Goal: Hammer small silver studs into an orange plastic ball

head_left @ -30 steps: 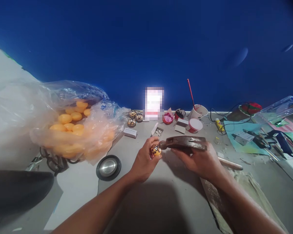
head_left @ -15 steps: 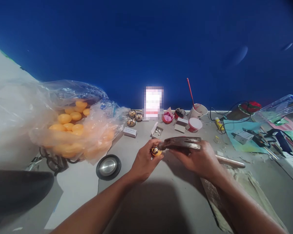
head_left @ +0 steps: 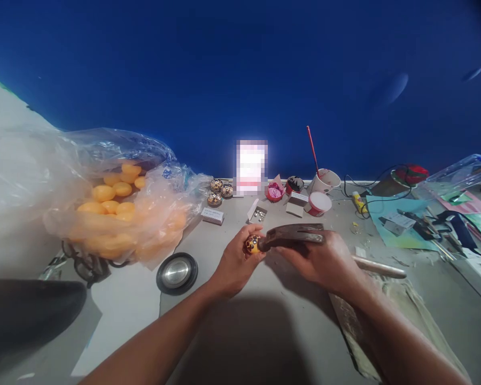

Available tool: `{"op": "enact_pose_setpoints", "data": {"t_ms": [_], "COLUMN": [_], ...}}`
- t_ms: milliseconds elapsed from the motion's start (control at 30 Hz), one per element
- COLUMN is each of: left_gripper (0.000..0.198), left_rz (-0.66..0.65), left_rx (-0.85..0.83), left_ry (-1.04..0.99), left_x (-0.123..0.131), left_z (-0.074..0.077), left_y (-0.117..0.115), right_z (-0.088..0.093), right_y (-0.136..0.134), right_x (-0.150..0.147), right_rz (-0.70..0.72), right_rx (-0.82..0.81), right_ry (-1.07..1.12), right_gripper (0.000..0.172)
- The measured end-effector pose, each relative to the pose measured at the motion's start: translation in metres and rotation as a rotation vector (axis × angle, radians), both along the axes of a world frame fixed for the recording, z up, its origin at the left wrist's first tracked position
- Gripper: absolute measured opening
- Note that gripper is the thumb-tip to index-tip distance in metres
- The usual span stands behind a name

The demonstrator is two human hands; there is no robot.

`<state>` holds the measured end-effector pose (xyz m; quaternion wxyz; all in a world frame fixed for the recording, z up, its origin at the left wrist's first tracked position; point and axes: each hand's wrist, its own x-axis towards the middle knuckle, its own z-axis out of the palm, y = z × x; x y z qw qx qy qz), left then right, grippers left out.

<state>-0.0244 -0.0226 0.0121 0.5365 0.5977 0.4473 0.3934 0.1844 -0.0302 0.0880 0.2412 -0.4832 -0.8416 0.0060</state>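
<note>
My left hand is closed around a small orange ball studded with shiny metal tacks. In my right hand is a claw hammer, gripped close to its head, with the wooden handle sticking out to the right past my wrist. The hammer's striking face is at the right side of the ball; whether it touches cannot be made out. Just beyond my left hand lies a small open box with silvery tacks in it. Three tack-covered balls sit farther back, left of a bright, blurred-out screen.
A clear plastic bag of orange balls fills the left. A round black-rimmed metal lid lies near my left forearm. Behind stand a paper cup with a red stick and a red-and-white tub. Cloth lies under my right forearm.
The hammer's face has dropped from the ball's upper right to its right side. The ball has turned a little in my left hand. The whole view has shifted slightly.
</note>
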Motion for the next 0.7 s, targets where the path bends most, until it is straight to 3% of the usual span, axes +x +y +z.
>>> {"op": "enact_pose_setpoints", "data": {"t_ms": [133, 367, 700], "left_gripper": [0.048, 0.052, 0.060], "left_rz": [-0.015, -0.047, -0.045], "left_rx": [0.058, 0.027, -0.004], "left_ry": [0.079, 0.017, 0.019], "left_x": [-0.0008, -0.0015, 0.0007], "left_z": [-0.0031, -0.0069, -0.0024], "left_y": [-0.0005, -0.0006, -0.0029], "right_z": [0.0023, 0.0014, -0.0008], "right_y": [-0.0014, -0.0019, 0.0007], "right_x": [-0.0021, -0.0031, 0.0032], "right_rz": [0.036, 0.052, -0.076], "right_rx": [0.030, 0.038, -0.026], "right_ry": [0.061, 0.069, 0.057], "right_gripper": [0.022, 0.021, 0.026]}}
